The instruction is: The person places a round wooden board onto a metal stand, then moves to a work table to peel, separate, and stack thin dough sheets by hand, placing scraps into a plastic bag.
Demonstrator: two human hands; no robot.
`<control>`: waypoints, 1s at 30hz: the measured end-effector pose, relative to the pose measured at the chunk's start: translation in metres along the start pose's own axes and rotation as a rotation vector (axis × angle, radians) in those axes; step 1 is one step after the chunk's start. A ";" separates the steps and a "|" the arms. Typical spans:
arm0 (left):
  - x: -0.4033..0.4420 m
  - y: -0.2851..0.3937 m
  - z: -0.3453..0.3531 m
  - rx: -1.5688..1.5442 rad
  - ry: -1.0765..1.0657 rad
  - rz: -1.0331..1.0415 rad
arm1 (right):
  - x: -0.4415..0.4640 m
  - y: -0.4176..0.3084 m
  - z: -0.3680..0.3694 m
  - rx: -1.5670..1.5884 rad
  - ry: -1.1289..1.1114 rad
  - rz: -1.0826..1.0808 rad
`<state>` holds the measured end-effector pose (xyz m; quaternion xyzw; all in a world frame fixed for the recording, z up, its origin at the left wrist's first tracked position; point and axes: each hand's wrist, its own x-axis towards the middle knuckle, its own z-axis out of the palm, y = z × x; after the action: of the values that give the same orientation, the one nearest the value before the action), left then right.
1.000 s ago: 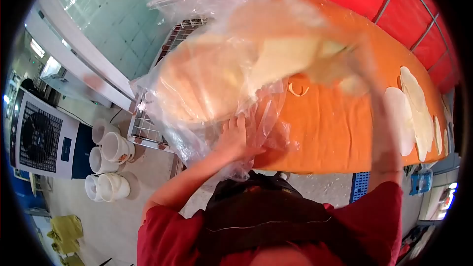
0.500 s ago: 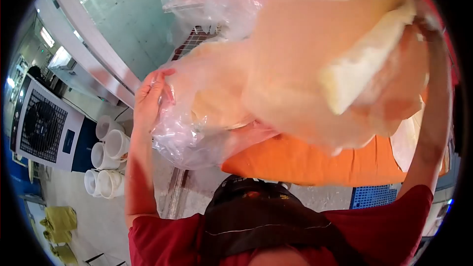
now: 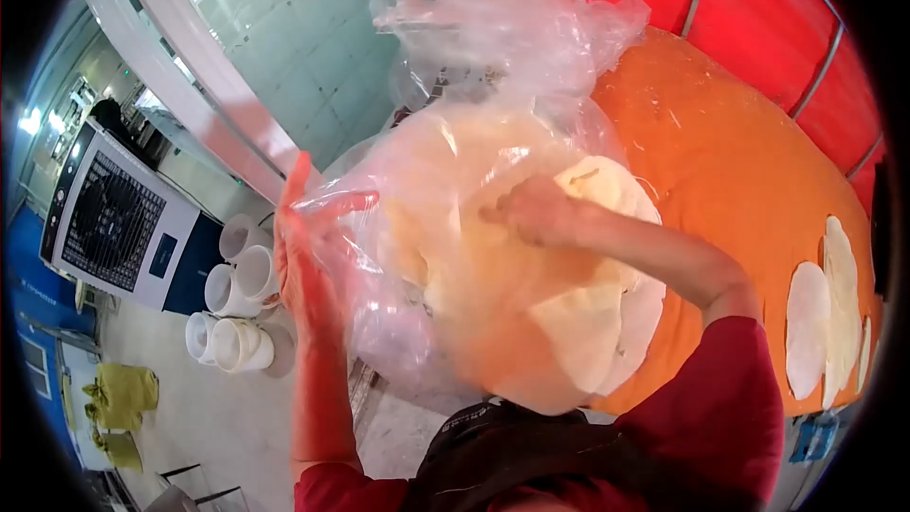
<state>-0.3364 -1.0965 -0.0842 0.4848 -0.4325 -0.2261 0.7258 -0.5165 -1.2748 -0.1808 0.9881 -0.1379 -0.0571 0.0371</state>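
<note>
- A loose stack of broad, pale, dough-like sheets (image 3: 637, 318) lies in the middle of the scene, at the left part of the bench, its right edge bare and its nearer part blurred and folded over.
- A clear plastic bag (image 3: 393, 327) wraps the left and far parts of the stack, bulging towards the near left.
- The right hand (image 3: 540, 211) is on top of the stack, fingers bent and pointing left; whether it is clamped on a sheet or only pressing, I cannot tell, nor whether film lies over it.
- The left hand (image 3: 308, 261) is at the bag's left edge, fingers spread wide apart, one digit reaching right against the film.
- More crumpled plastic (image 3: 507, 24) sits just beyond the stack; whether it joins the bag is unclear.
- The bench (image 3: 725, 171) has an orange cover and runs to the right.
- At its right end several thin pale pieces (image 3: 808, 327) lie side by side, well apart from the stack.
- A red panel (image 3: 758, 9) with grey bars stands along the far right side.
- A tiled wall (image 3: 294, 38) and a white frame (image 3: 209, 66) are at far left.
- On the floor (image 3: 223, 427) at left, white buckets (image 3: 248, 349) cluster beside an air cooler (image 3: 114, 218); yellow-green bundles (image 3: 128, 389) lie nearer.
</note>
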 end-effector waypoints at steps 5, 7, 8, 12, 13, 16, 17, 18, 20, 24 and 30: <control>-0.015 0.015 0.008 0.131 -0.220 -0.014 | 0.074 0.014 0.025 0.035 0.042 -0.042; -0.012 0.016 0.004 0.263 -0.374 -0.097 | 0.084 0.047 0.010 0.181 0.088 0.098; -0.008 0.028 0.001 0.482 -0.404 -0.176 | 0.077 0.063 -0.009 0.253 0.144 0.176; -0.001 -0.015 -0.028 1.516 -0.258 0.150 | 0.016 0.106 -0.074 0.418 0.412 0.505; 0.001 -0.021 -0.036 1.749 -0.185 0.166 | 0.005 0.116 -0.082 0.408 0.436 0.589; 0.005 -0.008 -0.030 1.572 -0.227 0.315 | 0.002 0.138 -0.055 0.254 0.326 0.704; 0.000 -0.001 -0.022 1.365 -0.246 0.203 | 0.007 0.137 -0.042 0.214 0.280 0.675; -0.009 0.007 -0.011 1.158 -0.264 0.098 | 0.012 0.133 -0.026 0.186 0.245 0.618; -0.026 0.020 -0.012 0.734 -0.281 -0.071 | 0.029 0.118 0.006 0.151 0.182 0.494; -0.048 0.038 -0.002 -0.187 -0.116 -0.255 | 0.068 0.093 0.051 0.126 0.128 0.357; -0.055 0.034 0.007 -0.076 -0.477 -0.639 | -0.022 0.141 0.045 0.057 0.106 0.460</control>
<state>-0.3744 -1.0449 -0.0746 0.5015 -0.4074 -0.5627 0.5156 -0.5803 -1.4062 -0.2106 0.9330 -0.3586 0.0086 0.0286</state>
